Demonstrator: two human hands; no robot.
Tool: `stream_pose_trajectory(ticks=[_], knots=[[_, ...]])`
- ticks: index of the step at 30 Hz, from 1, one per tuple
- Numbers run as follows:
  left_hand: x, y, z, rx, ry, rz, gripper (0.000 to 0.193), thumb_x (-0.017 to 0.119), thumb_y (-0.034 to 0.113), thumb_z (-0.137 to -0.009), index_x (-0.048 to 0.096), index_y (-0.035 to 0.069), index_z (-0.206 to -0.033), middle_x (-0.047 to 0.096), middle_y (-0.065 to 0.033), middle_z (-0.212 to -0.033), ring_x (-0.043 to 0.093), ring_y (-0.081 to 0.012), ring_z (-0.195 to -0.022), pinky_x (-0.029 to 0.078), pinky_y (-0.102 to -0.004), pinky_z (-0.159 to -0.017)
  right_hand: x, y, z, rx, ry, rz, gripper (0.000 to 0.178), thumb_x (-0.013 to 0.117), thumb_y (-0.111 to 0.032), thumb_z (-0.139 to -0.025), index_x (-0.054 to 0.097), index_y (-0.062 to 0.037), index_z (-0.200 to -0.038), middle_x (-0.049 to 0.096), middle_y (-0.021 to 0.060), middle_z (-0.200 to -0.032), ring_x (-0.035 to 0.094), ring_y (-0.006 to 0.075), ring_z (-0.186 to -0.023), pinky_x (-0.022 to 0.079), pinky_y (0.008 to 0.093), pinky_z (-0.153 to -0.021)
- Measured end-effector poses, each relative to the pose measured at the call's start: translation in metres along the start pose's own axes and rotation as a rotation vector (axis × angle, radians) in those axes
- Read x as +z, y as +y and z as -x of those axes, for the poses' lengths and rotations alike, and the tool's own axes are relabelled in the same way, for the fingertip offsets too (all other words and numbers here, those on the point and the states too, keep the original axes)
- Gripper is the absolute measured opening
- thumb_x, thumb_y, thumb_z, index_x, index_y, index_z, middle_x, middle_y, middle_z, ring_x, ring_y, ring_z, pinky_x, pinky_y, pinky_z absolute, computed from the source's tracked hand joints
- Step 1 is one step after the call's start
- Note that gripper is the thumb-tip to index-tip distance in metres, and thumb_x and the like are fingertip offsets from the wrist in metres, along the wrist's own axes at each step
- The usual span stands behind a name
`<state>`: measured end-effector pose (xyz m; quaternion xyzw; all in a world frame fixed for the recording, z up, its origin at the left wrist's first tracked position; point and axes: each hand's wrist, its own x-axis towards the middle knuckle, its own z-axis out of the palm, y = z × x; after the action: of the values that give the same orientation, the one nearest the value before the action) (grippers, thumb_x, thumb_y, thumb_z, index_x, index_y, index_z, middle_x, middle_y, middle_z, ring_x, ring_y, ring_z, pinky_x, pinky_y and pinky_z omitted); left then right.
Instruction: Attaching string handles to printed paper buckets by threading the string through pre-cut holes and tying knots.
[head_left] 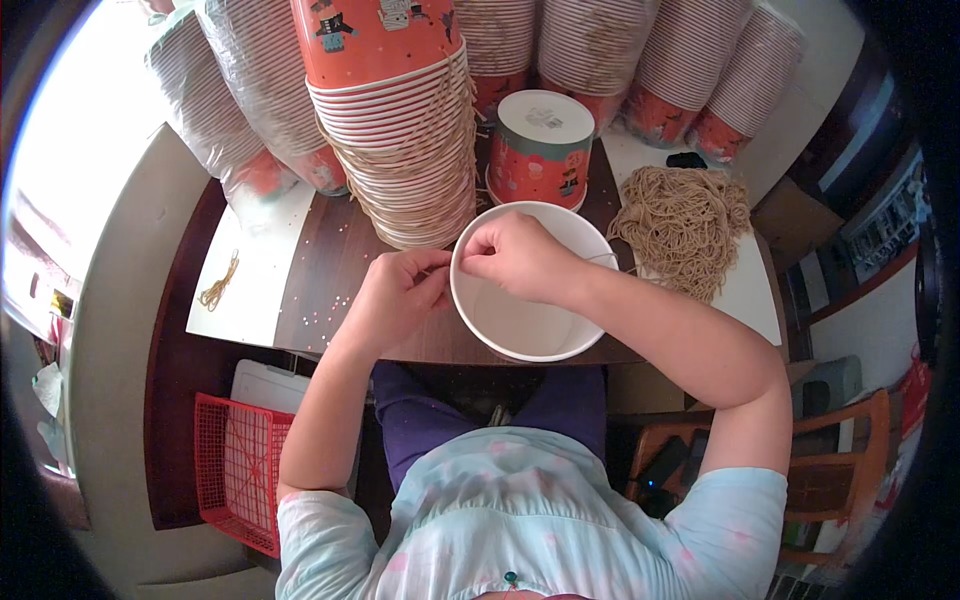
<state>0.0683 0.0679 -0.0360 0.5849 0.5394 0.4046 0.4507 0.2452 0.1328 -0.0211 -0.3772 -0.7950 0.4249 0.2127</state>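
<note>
A paper bucket, white inside, is tilted at the table's front edge with its mouth facing me. My right hand reaches over its rim, fingers pinched together against the inner left wall. On the outside of that same wall, my left hand has its thumb and fingertips pinched close to the rim. Whatever sits between the fingers of either hand is hidden or too small to make out. At the bucket's right rim a thin pale cord shows, partly behind my right forearm.
Behind my left hand rises a tall stack of orange buckets hung with cord loops. An upside-down bucket stands beyond mine. A heap of tan cord lies right; a small cord bundle lies left. Wrapped bucket stacks line the back.
</note>
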Motion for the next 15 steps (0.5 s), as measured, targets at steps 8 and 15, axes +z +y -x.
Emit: stream_pose_trajectory(ticks=[8, 15], knots=[[-0.003, 0.014, 0.002, 0.093, -0.087, -0.253, 0.016, 0.057, 0.004, -0.088, 0.066, -0.006, -0.095, 0.065, -0.0046, -0.076, 0.057, -0.0071, -0.068, 0.049, -0.0237, -0.061, -0.006, -0.009, 0.003, -0.031, -0.094, 0.152, 0.012, 0.063, -0.010, -0.078, 0.069, -0.0005, -0.084, 0.066, 0.0110, -0.071, 0.062, 0.0155, -0.065, 0.049, 0.0306, -0.061], [0.012, 0.000, 0.006, 0.327, 0.157, -0.390, 0.013, 0.062, 0.008, -0.080, 0.066, -0.004, -0.085, 0.066, -0.0088, -0.069, 0.061, -0.0131, -0.060, 0.049, -0.0284, -0.058, -0.018, -0.014, 0.009, -0.004, -0.236, 0.205, 0.021, 0.065, -0.013, -0.076, 0.067, 0.0001, -0.092, 0.066, 0.0106, -0.078, 0.063, 0.0169, -0.073, 0.049, 0.0303, -0.068]])
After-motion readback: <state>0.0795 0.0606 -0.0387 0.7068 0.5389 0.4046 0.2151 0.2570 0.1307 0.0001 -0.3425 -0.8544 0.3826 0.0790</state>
